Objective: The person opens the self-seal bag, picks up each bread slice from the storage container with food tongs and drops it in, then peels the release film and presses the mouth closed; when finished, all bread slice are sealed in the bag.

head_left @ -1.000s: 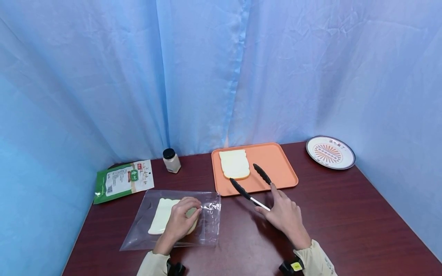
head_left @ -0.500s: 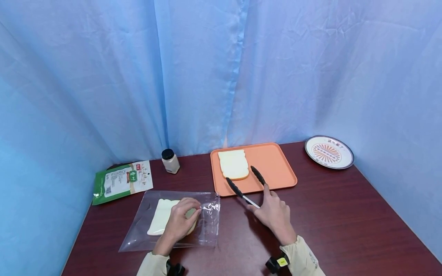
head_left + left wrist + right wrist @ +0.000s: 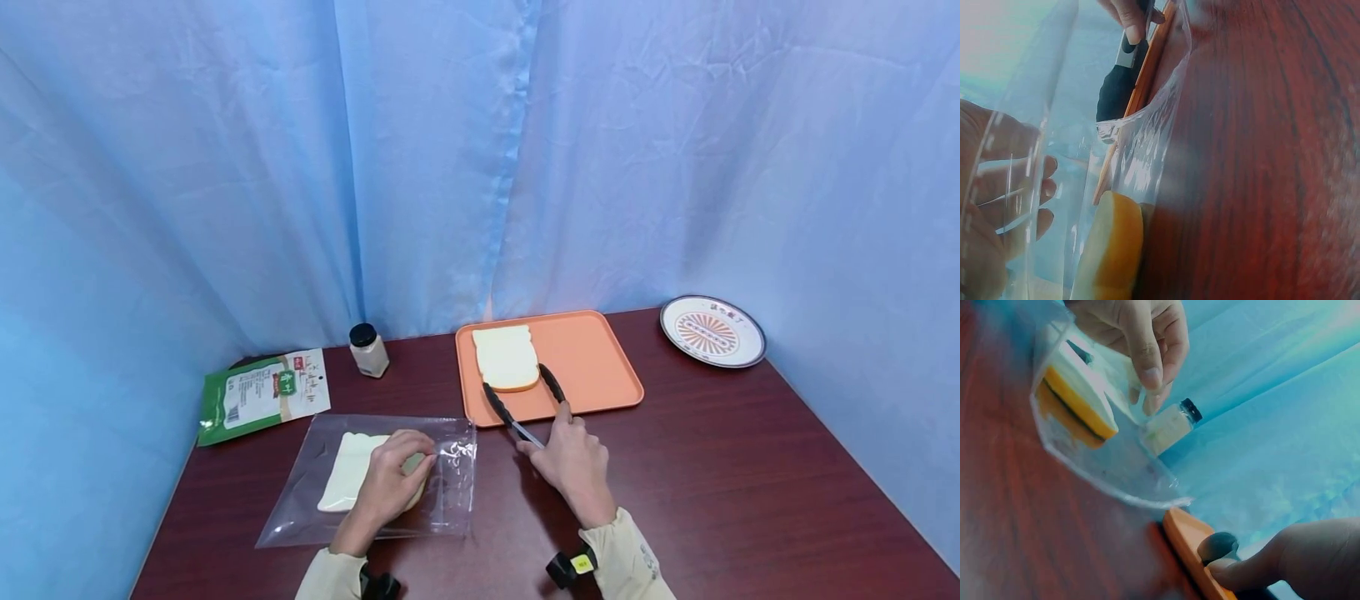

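My left hand (image 3: 393,475) pinches the upper layer of a clear plastic bag (image 3: 450,512), lifting its mouth on the right side. Inside the bag lies a bread slice (image 3: 347,471), partly hidden by that hand; its yellow-brown crust (image 3: 1124,240) shows in the left wrist view. With my right hand (image 3: 573,467) I hold a pair of tongs (image 3: 498,406), black-tipped with metal arms, spread apart. The tips stand on either side of the near end of a second bread slice (image 3: 506,357), which rests on the left half of an orange tray (image 3: 588,358).
A small jar (image 3: 370,354) with a black lid stands at the back, left of the tray. The green-and-white packet (image 3: 262,392) lies at the left edge. A patterned plate (image 3: 712,333) sits at the back right, and a blue curtain (image 3: 480,167) surrounds the table.
My right hand has moved left with the tongs, bringing the tips from the slice's right and front to both sides of its near end. The left hand stays put on the bag.
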